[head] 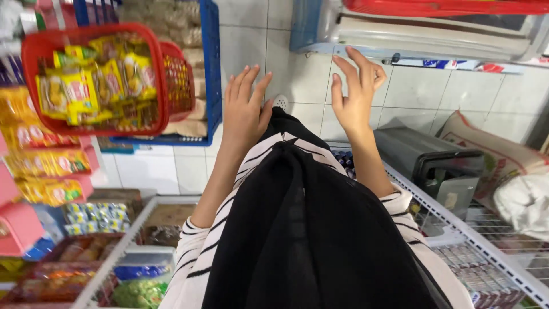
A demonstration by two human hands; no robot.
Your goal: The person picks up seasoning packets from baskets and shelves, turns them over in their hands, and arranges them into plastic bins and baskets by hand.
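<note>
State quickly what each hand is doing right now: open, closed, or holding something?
Left hand: open, fingers together, holding nothing.
Right hand: open, fingers spread and slightly curled, holding nothing.

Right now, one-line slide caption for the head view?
Both empty hands, left hand and right hand, raised open over the white tiled floor, red basket of yellow packets at left.

White tiled floor (269, 34) with grey grout at twelve o'clock, blue crate rack (210, 68) at eleven, pink shelving (23, 223) at nine, white wire shelf (457, 226) at four, pale freezer edge (412, 40) at one, bright even light
</note>
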